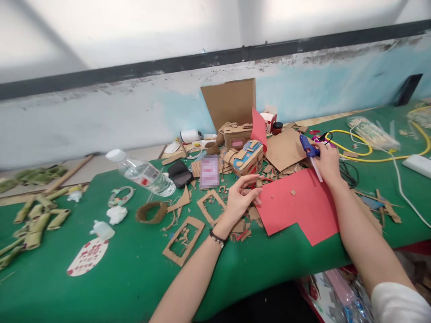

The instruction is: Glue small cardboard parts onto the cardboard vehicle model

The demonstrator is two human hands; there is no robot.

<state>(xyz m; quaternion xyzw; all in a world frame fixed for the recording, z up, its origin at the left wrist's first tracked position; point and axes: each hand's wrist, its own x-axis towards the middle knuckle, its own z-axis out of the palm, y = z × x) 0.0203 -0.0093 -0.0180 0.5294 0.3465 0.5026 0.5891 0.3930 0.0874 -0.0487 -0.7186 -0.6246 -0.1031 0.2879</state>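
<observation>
My right hand (326, 162) is closed round a blue hot glue gun (305, 144), with a whitish glue stick (316, 169) jutting from its back end. Below it lies a sheet of red paper (303, 202) with a corner cut out and small cardboard scraps on it. My left hand (243, 194) hovers by the paper's left edge, fingers bent and apart, apparently holding nothing. Just beyond that hand stands a small cardboard model (248, 158) with blue patches. Two cardboard frames, one nearer (198, 226) and one farther (201, 200), lie left of my left hand.
A clear water bottle (144, 174) leans at the left, near a black case (180, 174) and a cardboard ring (151, 212). Green rolled stalks (37, 224) lie far left. A yellow cable (365, 143), white cord (398, 179) and power strip (419, 165) occupy the right.
</observation>
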